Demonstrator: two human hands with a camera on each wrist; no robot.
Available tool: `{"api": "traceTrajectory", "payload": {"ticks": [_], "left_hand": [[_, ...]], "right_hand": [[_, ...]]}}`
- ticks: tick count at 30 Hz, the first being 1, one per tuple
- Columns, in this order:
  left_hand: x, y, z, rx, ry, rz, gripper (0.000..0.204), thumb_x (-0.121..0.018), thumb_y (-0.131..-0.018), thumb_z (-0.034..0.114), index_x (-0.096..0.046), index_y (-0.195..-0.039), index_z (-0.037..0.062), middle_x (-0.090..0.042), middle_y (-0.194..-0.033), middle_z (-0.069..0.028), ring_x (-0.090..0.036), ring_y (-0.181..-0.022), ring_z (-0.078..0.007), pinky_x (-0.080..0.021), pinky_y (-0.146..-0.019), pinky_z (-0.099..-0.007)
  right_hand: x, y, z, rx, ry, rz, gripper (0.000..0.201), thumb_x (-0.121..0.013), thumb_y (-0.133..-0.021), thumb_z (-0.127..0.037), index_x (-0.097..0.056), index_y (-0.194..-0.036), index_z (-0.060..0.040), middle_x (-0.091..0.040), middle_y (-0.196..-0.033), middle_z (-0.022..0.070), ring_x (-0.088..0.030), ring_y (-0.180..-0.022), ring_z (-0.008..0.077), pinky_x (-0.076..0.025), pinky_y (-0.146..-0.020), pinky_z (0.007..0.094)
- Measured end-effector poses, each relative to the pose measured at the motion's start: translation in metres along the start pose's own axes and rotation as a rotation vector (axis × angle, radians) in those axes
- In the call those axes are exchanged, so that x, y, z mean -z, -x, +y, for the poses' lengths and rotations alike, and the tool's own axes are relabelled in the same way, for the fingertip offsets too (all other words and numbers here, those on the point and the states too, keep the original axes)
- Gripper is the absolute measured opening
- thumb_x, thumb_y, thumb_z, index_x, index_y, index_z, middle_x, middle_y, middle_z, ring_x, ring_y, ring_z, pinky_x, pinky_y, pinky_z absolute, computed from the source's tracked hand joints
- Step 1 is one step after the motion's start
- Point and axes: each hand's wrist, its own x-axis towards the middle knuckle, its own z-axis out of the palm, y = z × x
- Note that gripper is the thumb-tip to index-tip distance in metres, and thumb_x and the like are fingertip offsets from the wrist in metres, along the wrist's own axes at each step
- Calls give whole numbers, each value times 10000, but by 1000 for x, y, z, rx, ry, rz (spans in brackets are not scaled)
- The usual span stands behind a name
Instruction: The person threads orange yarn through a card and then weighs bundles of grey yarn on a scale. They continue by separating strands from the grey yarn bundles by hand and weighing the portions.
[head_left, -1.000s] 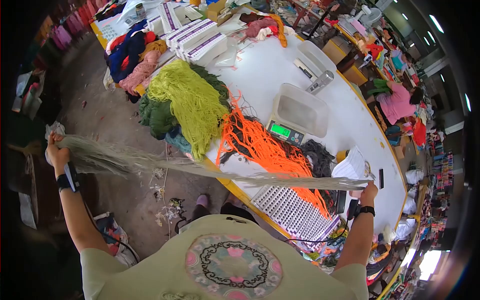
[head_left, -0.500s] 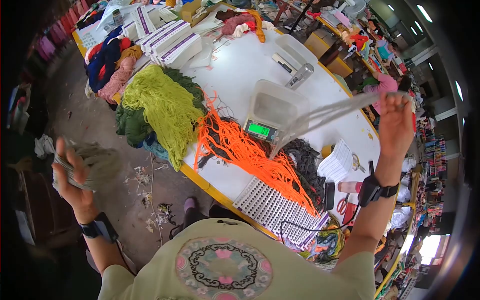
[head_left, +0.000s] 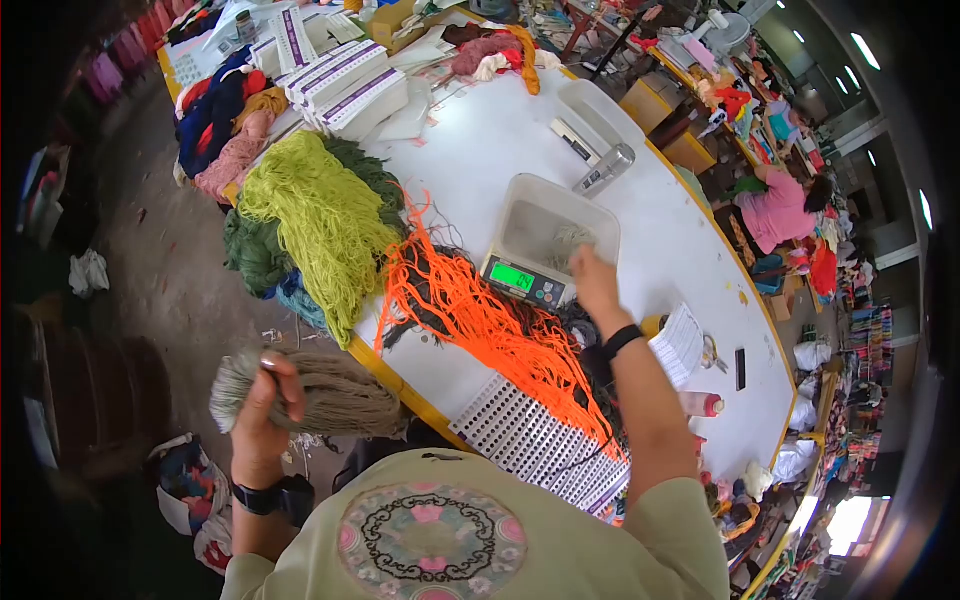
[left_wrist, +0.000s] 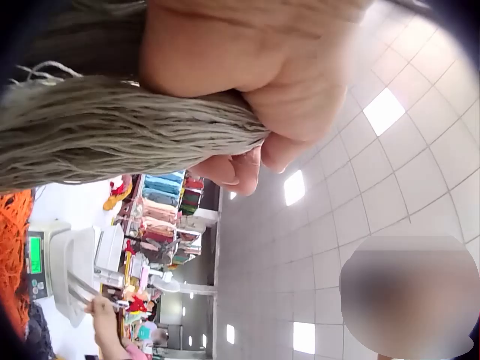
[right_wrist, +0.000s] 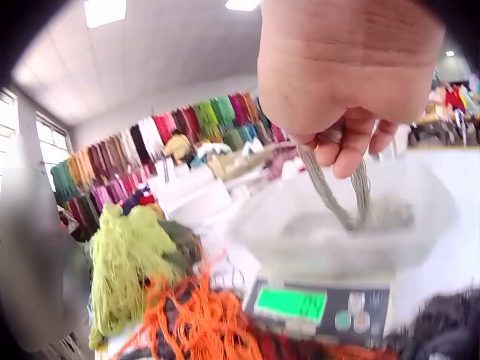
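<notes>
Left hand (head_left: 262, 415), lower left of my head view: fingers curled round the grey yarn bundle (head_left: 345, 395). My right hand (head_left: 597, 285) pinches thin grey strands (right_wrist: 324, 187), hanging into the translucent tub (head_left: 530, 215) on the scale (head_left: 525, 282), right of centre. Orange yarn (head_left: 480, 320) lies beside it on the table (head_left: 470, 150).

That pale green top (head_left: 440, 540) has short sleeves (head_left: 685, 515) and a round patch (head_left: 432, 535) on the front, pink flowers (head_left: 427, 514) around a curly black ring (head_left: 372, 538). There's a black strap (head_left: 275, 500) on the left wrist, and a black band (head_left: 622, 342) on the right.
</notes>
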Motion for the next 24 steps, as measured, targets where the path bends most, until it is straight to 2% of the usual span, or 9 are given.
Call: {"api": "traceTrajectory", "payload": {"ticks": [1,3,5,6,8,11,15,18,24], "left_hand": [[-10,0,-3,-13,-70,-29,288,-579,-925,318,-581,-974,35,-518,-690,-32,-481,-543,-122,-380,-491,-245],[-22,-2,-7,-22,-145,-56,297,-603,-910,312,-589,-965,20,-533,-678,-42,-496,-541,-130,-393,-486,-250],[-28,-3,-9,71,-157,-80,324,-648,-878,314,-605,-944,0,-550,-662,-53,-516,-544,-141,-407,-493,-250],[-31,-2,-10,109,-155,-59,333,-667,-863,318,-616,-921,-5,-559,-666,-59,-522,-547,-145,-411,-488,-255],[-34,-4,-15,143,-175,-64,323,-665,-866,310,-618,-916,-6,-559,-666,-59,-522,-548,-144,-411,-488,-256],[-45,-9,-17,178,-219,-83,316,-655,-870,313,-610,-882,1,-542,-646,-53,-504,-524,-137,-397,-467,-252],[-57,-14,-18,199,-244,-92,338,-650,-868,331,-593,-821,1,-523,-616,-47,-488,-497,-129,-382,-452,-247],[-49,-15,-21,222,-219,-158,271,-627,-894,267,-618,-895,-4,-555,-658,-57,-508,-548,-140,-412,-493,-262],[-51,-11,-23,287,-231,-87,266,-642,-887,270,-614,-876,6,-565,-652,-55,-515,-536,-142,-419,-496,-257]], "right_hand": [[-23,12,6,115,31,54,166,-512,-917,-233,-516,-924,-67,-621,-791,223,-594,-737,434,-434,-701,515],[-39,34,-2,65,49,-43,166,-541,-900,-223,-530,-938,-62,-632,-855,189,-605,-795,394,-419,-734,508],[-47,58,-11,87,14,44,184,-600,-855,-173,-563,-985,-49,-589,-1058,170,-581,-934,357,-431,-819,453],[-49,68,-14,83,11,40,184,-600,-855,-173,-563,-985,-49,-589,-1058,170,-581,-934,357,-431,-819,453],[-46,83,-18,104,-26,198,332,-642,-817,-141,-564,-1124,-39,-467,-1237,151,-544,-1016,316,-412,-833,442],[-39,95,-12,74,-62,208,415,-652,-797,-107,-550,-1191,-21,-412,-1288,165,-530,-1019,329,-407,-860,429],[-31,99,-4,52,-108,179,384,-642,-794,-76,-558,-1161,-1,-417,-1294,155,-516,-1020,325,-406,-889,429],[-30,96,-4,66,-101,178,364,-642,-788,-69,-576,-1140,-10,-417,-1296,152,-502,-1039,322,-394,-909,425],[-38,78,-15,85,-24,166,370,-662,-761,-55,-597,-1124,-35,-396,-1331,154,-455,-1135,327,-365,-932,440]]}}
